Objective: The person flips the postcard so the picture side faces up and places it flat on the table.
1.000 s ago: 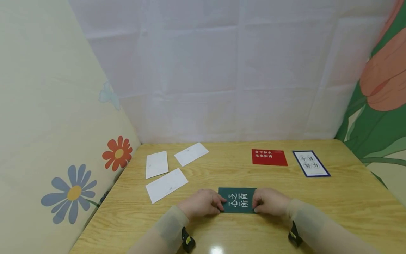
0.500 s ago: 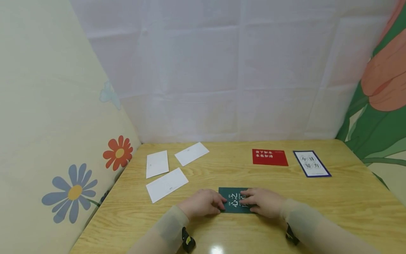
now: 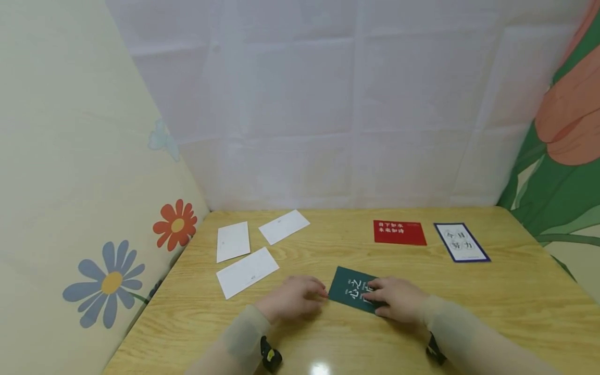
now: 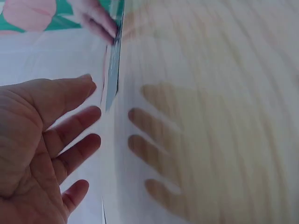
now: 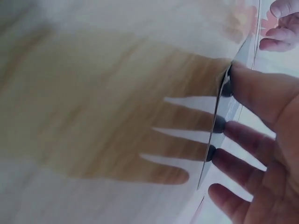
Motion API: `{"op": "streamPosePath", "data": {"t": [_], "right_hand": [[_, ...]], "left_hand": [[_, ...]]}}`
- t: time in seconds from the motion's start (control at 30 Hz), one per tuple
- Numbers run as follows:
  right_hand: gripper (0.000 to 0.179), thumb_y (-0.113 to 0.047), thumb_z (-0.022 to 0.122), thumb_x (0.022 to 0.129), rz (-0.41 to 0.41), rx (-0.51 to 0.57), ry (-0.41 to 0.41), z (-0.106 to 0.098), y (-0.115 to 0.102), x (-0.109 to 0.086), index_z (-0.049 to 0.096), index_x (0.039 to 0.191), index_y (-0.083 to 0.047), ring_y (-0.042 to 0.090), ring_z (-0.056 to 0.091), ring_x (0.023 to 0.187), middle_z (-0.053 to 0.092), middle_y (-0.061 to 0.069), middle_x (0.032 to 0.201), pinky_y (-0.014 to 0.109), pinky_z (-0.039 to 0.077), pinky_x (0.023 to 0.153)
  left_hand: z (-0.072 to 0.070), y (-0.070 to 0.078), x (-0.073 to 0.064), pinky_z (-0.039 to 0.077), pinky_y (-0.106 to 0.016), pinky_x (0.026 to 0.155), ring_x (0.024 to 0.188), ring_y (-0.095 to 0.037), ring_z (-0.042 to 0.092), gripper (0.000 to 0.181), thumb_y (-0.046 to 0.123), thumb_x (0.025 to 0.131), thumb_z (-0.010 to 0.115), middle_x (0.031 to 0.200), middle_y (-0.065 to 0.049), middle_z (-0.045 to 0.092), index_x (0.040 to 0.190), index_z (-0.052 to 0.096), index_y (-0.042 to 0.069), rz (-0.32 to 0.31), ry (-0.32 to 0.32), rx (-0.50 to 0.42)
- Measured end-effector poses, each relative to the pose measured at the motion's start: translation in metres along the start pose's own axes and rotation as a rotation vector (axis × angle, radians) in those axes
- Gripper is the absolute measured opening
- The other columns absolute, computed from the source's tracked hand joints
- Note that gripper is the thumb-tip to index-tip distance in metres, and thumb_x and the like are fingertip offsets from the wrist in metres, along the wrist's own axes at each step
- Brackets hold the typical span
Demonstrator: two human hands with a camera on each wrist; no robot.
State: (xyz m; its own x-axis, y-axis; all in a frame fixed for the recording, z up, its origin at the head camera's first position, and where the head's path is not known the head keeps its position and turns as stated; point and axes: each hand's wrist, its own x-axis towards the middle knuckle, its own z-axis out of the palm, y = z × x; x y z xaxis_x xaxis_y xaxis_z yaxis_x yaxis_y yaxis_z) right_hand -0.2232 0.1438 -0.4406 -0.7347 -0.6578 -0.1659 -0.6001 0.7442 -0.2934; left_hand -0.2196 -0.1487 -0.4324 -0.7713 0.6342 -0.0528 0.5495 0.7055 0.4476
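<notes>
A dark green card point(image 3: 344, 285) with white Chinese characters lies at the near middle of the table, turned at an angle to the front edge. On its right part rests my right hand point(image 3: 400, 300), and the fingertips cover some of the characters. The right wrist view shows the thumb and two fingers point(image 5: 240, 163) touching the card's face. Just left of the card is my left hand point(image 3: 292, 299), slightly blurred. In the left wrist view its fingers point(image 4: 77, 148) are spread and relaxed, holding nothing, with a gap to the card point(image 4: 112, 77).
Three white cards, one nearest point(image 3: 248, 272), one at far left point(image 3: 233, 242) and one behind point(image 3: 284, 227), lie on the wooden table point(image 3: 328, 250). At the back right are a red card point(image 3: 399, 237) and a blue-bordered white card point(image 3: 461, 242). Cloth walls stand around the table.
My right hand has moved from the card's right edge onto its face. The card has turned, its left end swinging away from me. My left hand has let go and drawn left.
</notes>
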Motion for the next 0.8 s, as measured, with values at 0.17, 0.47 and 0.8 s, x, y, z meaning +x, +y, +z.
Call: {"op": "streamPosePath", "data": {"t": [0.17,0.47,0.8], "right_hand": [[0.045,-0.033,0.066,0.09,0.09,0.008,0.018,0.0,0.002,-0.009,0.058,0.135,-0.028,0.035,0.041,0.131,0.047,0.007,0.144,0.057,0.03,0.106],[0.044,-0.032,0.067,0.09,0.173,-0.017,0.083,0.003,0.008,-0.021,0.06,0.132,-0.022,0.04,0.043,0.128,0.05,0.013,0.139,0.06,0.031,0.103],[0.047,-0.028,0.069,0.088,0.208,0.003,0.121,0.005,0.025,-0.038,0.06,0.131,-0.013,0.044,0.047,0.122,0.052,0.021,0.134,0.059,0.036,0.099]], "left_hand": [[-0.003,-0.012,-0.01,0.037,-0.051,0.101,0.117,-0.03,0.055,0.022,0.016,0.091,0.064,0.123,-0.008,0.062,0.11,0.07,0.01,-0.021,0.09,0.008],[-0.007,-0.025,-0.027,0.03,-0.059,0.092,0.122,-0.035,0.05,0.026,0.025,0.09,0.067,0.129,-0.009,0.059,0.113,0.069,0.013,-0.237,0.232,0.075],[-0.015,-0.033,-0.046,0.028,-0.065,0.098,0.131,-0.038,0.039,0.052,0.036,0.092,0.063,0.143,-0.015,0.045,0.136,0.054,0.009,-0.431,0.199,0.108]]}}
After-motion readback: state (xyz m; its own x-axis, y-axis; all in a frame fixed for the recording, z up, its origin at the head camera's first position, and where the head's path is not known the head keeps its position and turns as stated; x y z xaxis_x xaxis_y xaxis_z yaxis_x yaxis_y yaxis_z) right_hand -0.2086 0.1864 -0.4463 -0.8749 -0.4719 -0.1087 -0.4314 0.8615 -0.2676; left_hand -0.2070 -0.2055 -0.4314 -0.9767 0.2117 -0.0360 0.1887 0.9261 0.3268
